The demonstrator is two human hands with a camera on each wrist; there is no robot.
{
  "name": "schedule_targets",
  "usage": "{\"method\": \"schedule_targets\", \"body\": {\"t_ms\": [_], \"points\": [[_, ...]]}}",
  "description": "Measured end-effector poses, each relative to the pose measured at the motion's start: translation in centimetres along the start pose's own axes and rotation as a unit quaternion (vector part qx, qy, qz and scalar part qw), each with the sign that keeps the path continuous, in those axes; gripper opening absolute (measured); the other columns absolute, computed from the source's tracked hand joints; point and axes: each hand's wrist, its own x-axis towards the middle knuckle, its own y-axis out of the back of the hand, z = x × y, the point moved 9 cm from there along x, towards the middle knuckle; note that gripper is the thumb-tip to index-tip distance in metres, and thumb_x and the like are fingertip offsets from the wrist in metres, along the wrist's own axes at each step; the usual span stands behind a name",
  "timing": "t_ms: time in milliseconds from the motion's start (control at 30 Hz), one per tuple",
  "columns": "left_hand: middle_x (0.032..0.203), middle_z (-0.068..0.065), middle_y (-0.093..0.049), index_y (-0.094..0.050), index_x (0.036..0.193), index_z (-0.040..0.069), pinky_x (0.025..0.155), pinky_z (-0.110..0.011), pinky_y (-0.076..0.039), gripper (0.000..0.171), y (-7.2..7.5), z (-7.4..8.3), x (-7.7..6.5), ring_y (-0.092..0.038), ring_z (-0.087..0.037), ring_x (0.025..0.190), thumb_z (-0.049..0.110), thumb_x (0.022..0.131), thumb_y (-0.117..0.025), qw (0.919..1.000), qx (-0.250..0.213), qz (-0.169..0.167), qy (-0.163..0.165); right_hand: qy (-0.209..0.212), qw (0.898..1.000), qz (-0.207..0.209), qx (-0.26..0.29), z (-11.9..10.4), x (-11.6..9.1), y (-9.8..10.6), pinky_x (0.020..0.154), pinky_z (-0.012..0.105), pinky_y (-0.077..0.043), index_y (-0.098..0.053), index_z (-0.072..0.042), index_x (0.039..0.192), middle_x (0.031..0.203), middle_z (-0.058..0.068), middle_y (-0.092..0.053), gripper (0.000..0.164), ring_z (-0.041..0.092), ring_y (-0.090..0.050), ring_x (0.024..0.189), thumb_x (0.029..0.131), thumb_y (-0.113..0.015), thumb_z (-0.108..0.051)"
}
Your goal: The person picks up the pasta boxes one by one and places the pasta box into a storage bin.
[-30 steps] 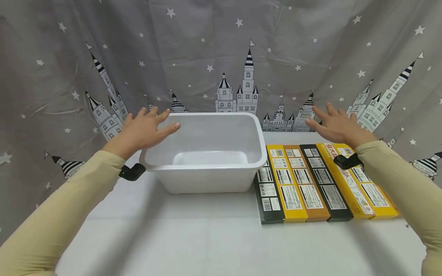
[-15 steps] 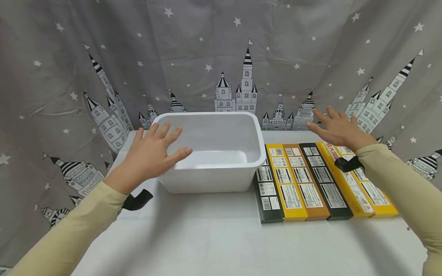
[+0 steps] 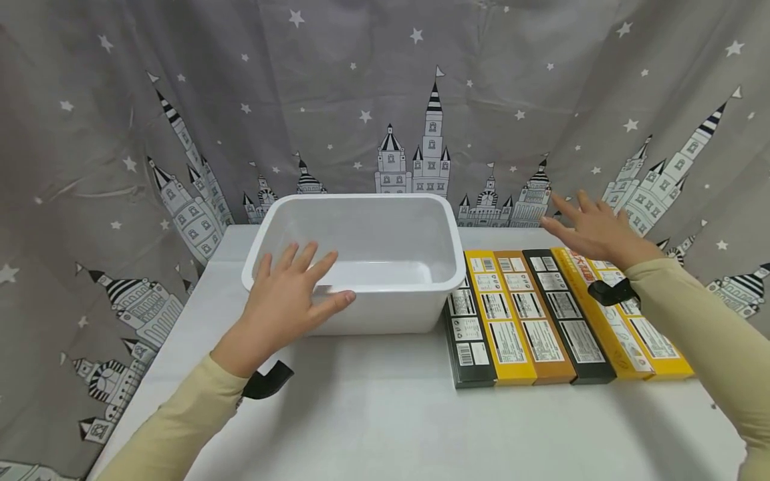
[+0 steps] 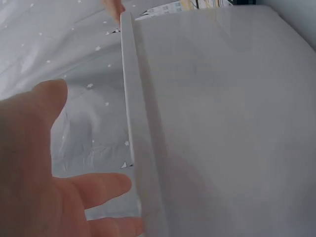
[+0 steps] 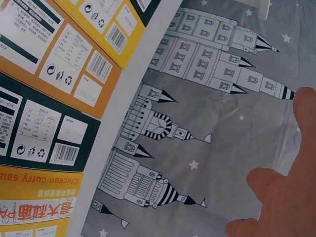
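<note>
A white plastic bin (image 3: 385, 310) stands on the table, its inside bare. My left hand (image 3: 285, 304) is held over the bin's near left corner with fingers spread, holding nothing. In the left wrist view, that hand (image 4: 54, 163) has its fingers beside the bin's rim (image 4: 138, 123); whether they touch it I cannot tell. My right hand (image 3: 601, 230) hovers, fingers spread, above the far end of a row of boxes (image 3: 523, 317). Black, yellow and orange boxes lie side by side; one reads "Chicken curry sau" (image 5: 39, 180) in the right wrist view. The right sleeve hides part of the row's right end.
A white cloth (image 3: 385, 414) covers the table. Behind it hangs a grey curtain (image 3: 337, 80) printed with castles and stars. The leftmost black box (image 3: 469, 361) lies close against the bin's right side. Each wrist carries a black strap-like mount (image 3: 267, 381).
My left hand has come down and nearer, moving right from beyond the bin's left rim to its near left corner. The right hand has lowered slightly. Boxes and bin stay put.
</note>
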Motion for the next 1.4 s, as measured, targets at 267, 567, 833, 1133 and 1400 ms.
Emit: {"method": "schedule_targets", "body": {"t_ms": [267, 567, 833, 1133, 1400], "points": [[0.157, -0.022, -0.045, -0.052, 0.149, 0.016, 0.113, -0.077, -0.020, 0.073, -1.3, 0.5, -0.5, -0.036, -0.052, 0.147, 0.061, 0.092, -0.059, 0.9994, -0.006, 0.033, 0.003, -0.010, 1.000, 0.000, -0.002, 1.2, 0.1, -0.9, 0.108, 0.085, 0.003, -0.003, -0.016, 0.164, 0.164, 0.038, 0.005, 0.086, 0.074, -0.003, 0.141, 0.100, -0.021, -0.070], [0.153, -0.020, -0.051, -0.057, 0.145, 0.016, 0.112, -0.078, -0.023, 0.067, -2.6, 1.0, -1.0, -0.039, -0.050, 0.146, 0.058, 0.092, -0.060, 0.9981, -0.007, 0.061, 0.002, -0.013, 1.000, -0.001, -0.005, 2.0, 0.2, -1.9, 0.108, 0.085, 0.000, -0.003, -0.014, 0.164, 0.163, 0.038, 0.003, 0.085, 0.073, -0.007, 0.141, 0.101, -0.021, -0.069], [0.145, -0.020, -0.058, -0.062, 0.140, 0.015, 0.111, -0.076, -0.025, 0.065, -3.0, 1.1, -1.6, -0.047, -0.051, 0.138, 0.052, 0.087, -0.070, 0.9907, 0.000, 0.135, -0.017, -0.011, 1.000, 0.004, -0.004, 2.0, 0.1, -2.4, 0.108, 0.085, 0.000, -0.005, -0.013, 0.164, 0.163, 0.039, 0.003, 0.085, 0.072, -0.007, 0.142, 0.101, -0.020, -0.068], [0.129, -0.020, -0.066, -0.065, 0.133, 0.017, 0.109, -0.074, -0.030, 0.063, -3.1, 1.5, -2.3, -0.054, -0.051, 0.127, 0.045, 0.079, -0.081, 0.9737, 0.007, 0.222, -0.052, -0.022, 1.000, 0.002, -0.004, 2.3, -0.2, -2.7, 0.109, 0.084, -0.001, -0.007, -0.010, 0.163, 0.163, 0.039, 0.000, 0.086, 0.070, -0.008, 0.143, 0.101, -0.021, -0.068], [0.109, -0.016, -0.067, -0.066, 0.130, 0.019, 0.106, -0.069, -0.032, 0.065, -3.7, 1.4, -2.7, -0.058, -0.047, 0.114, 0.024, 0.070, -0.092, 0.9546, 0.022, 0.289, -0.067, -0.018, 1.000, 0.000, -0.009, 2.5, -0.5, -3.0, 0.109, 0.085, -0.001, -0.006, -0.011, 0.164, 0.163, 0.038, 0.001, 0.084, 0.073, -0.010, 0.140, 0.102, -0.022, -0.066]]}}
